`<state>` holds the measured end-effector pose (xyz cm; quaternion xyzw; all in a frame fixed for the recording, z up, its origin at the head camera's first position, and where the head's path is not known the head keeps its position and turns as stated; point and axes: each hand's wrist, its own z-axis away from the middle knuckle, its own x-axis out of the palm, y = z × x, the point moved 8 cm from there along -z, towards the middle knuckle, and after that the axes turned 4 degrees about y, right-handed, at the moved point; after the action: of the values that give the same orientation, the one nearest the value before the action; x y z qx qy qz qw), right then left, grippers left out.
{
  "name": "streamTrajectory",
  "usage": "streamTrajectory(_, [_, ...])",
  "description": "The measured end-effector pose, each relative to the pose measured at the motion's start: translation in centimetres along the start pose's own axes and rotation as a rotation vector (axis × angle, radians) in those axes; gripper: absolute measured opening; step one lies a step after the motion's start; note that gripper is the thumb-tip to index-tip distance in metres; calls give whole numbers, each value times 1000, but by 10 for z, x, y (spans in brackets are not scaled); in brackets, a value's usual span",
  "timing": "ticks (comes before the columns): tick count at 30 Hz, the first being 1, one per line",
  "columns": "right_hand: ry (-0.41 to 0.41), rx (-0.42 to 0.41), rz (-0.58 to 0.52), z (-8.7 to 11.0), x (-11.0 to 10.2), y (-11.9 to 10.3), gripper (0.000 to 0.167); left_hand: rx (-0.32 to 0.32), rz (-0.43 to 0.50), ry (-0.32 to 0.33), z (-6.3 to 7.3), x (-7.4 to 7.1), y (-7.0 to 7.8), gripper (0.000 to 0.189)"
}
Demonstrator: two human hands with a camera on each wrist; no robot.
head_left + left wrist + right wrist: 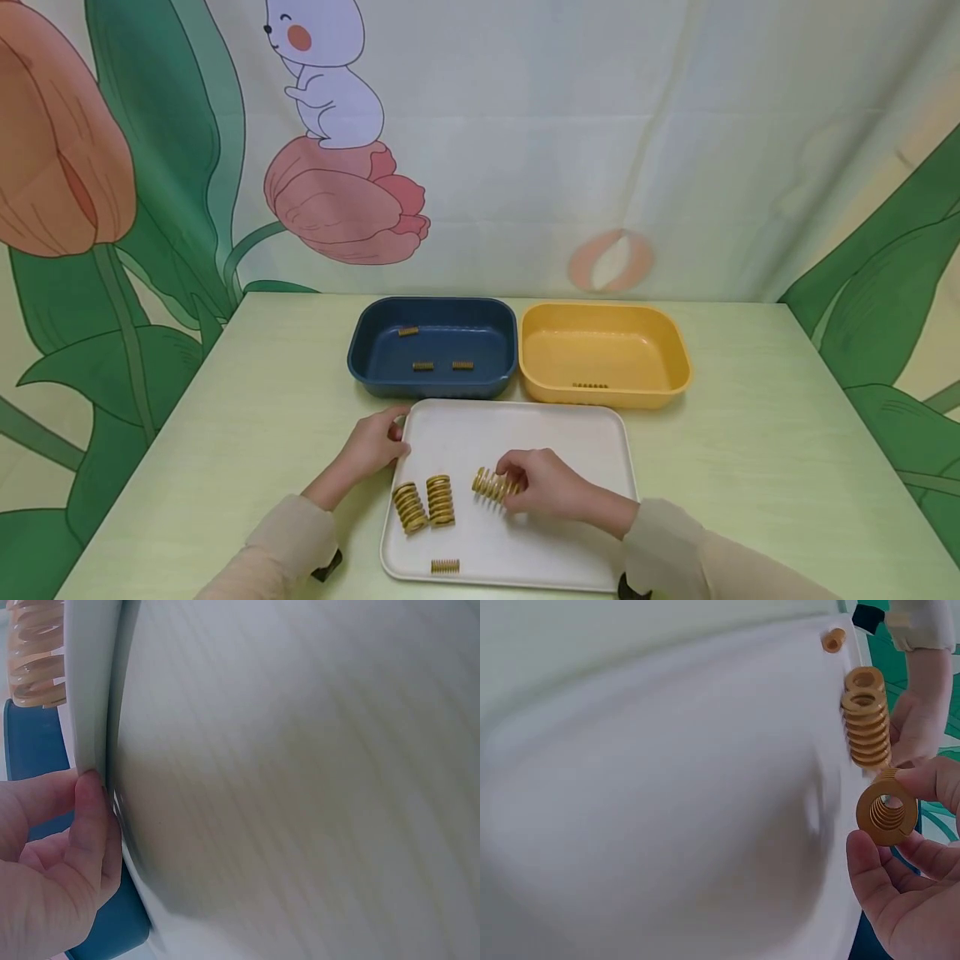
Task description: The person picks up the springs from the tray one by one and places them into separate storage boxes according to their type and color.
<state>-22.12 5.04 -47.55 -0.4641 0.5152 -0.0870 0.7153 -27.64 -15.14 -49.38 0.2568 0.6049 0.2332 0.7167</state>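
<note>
My right hand pinches a large yellow coil spring between thumb and fingers, over the middle of the white tray. In the right wrist view the held spring's flat end ring faces the camera. At the tray's left rim, my left hand grips the edge, thumb and fingertips pinching it in the left wrist view. Two more large springs, one tilted and one nearly upright in view, stand side by side at the tray's left. A small thin spring lies near the front edge.
Behind the tray is a dark blue bin with a few small springs inside. A yellow bin adjoins it on the right, holding a spring near its front wall. A printed curtain hangs behind the pale green table.
</note>
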Motion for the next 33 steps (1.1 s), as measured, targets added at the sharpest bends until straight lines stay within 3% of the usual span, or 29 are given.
streamTrajectory(11, [58, -14, 16, -4, -23, -4, 27, -2, 21, -6, 1, -1, 1, 49])
streamTrajectory(18, [78, -34, 39, -5, -33, -7, 26, 62, 42, -2, 1, -1, 1, 47])
streamTrajectory(29, [81, -27, 21, -6, -44, -9, 26, 4, 7, -1, 3, -1, 2, 49])
streamTrajectory(32, [86, -32, 13, -7, -48, -10, 26, 15, 22, -5, 0, 0, -1, 49])
streamTrajectory(33, [88, -32, 9, -7, -49, -10, 26, 45, 30, 2, -1, 1, -2, 48])
